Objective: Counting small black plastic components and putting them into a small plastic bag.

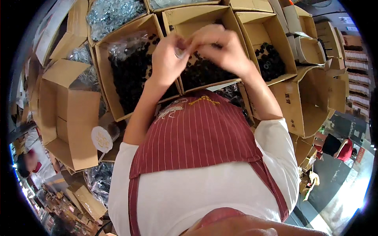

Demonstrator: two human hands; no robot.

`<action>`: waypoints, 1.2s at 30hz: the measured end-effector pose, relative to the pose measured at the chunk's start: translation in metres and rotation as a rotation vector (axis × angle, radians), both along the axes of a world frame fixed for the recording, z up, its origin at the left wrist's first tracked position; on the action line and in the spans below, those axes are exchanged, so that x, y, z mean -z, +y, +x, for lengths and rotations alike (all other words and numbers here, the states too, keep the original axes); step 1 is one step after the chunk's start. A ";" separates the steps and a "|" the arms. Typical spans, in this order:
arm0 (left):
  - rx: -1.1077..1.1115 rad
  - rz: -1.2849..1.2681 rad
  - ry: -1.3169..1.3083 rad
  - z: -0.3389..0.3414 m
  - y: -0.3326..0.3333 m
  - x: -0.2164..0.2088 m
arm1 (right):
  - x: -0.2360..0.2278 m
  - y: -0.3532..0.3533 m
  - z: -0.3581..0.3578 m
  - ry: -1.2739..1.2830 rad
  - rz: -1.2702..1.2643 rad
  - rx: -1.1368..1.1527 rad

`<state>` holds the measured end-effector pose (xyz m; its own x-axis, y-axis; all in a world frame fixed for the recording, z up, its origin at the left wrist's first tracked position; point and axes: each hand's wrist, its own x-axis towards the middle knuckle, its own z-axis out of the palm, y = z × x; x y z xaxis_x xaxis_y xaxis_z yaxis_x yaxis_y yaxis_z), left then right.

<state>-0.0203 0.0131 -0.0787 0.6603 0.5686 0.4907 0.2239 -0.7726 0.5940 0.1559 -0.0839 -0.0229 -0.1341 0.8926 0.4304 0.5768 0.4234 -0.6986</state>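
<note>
Red pinstriped apron (197, 133) over a white shirt fills the near view; both forearms rise from it to the middle cardboard box (197, 19); left hand (167, 59) and right hand (222, 49) meet above that box, fingertips pressed together around a small pale part (180, 52); part looks like a clear cap or ring, too small and blurred to tell; left fingers curled and pinching it, right fingers bent over from the other side, thumb hidden. Progress, judged from the boxes only: middle box holds a layer of small black parts (204, 72) under the hands, so plenty appears left to handle; no visible pile of finished pieces, so done count can't be read. Left of it, a box with a plastic bag of black parts (130, 74); right of it, a box part-filled with black round pieces (269, 61); further back, a box of silvery metal hardware (112, 13); empty-looking open cartons (69, 114) at far left.
</note>
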 end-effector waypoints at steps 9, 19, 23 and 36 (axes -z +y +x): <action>0.176 -1.201 -0.556 0.006 0.028 0.010 | 0.115 -0.020 0.014 -0.928 -0.946 0.147; 0.164 -1.014 -0.459 0.006 0.013 0.005 | 0.090 -0.022 0.025 0.038 -0.537 0.316; 0.201 -0.924 -0.443 0.009 0.009 0.009 | 0.060 -0.018 0.037 1.200 -0.841 0.272; 0.393 -0.874 -0.209 0.018 -0.010 0.028 | -0.003 -0.005 -0.003 1.379 -0.666 0.102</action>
